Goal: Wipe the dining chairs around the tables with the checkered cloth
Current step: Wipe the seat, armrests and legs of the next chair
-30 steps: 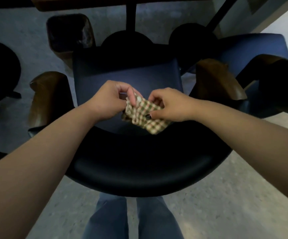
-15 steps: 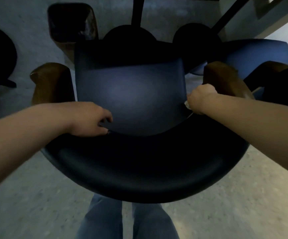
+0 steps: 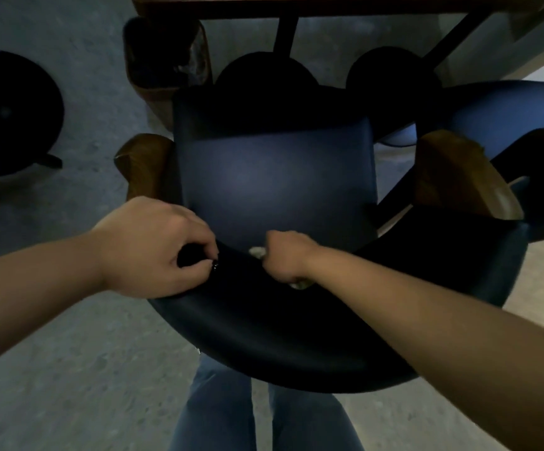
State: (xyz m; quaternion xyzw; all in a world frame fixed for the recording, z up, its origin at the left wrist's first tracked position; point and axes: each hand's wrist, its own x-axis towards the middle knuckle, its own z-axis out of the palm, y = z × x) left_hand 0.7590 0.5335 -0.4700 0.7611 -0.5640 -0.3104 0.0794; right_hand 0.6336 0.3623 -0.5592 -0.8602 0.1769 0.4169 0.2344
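the checkered cloth [image 3: 257, 252] is bunched in the right hand [image 3: 285, 257], which clenches round it at the inner edge of the dark blue chair [image 3: 273, 187] backrest, only pale scraps showing. the left hand [image 3: 153, 245] grips the backrest rim just beside it. wooden armrests [image 3: 459, 177] flank the seat.

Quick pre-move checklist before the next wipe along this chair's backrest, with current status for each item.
1. Cloth held by right hand: ok, bunched inside the curled fingers.
2. Cloth on the backrest top edge: ok, the hand sits on it.
3. Left hand steadying the chair: ok, it grips the backrest edge.
4. Path toward right armrest: ok, nothing lies on the edge.
5. Seat already wiped: cannot tell.
6. Cloth's clean side down: cannot tell, mostly hidden.
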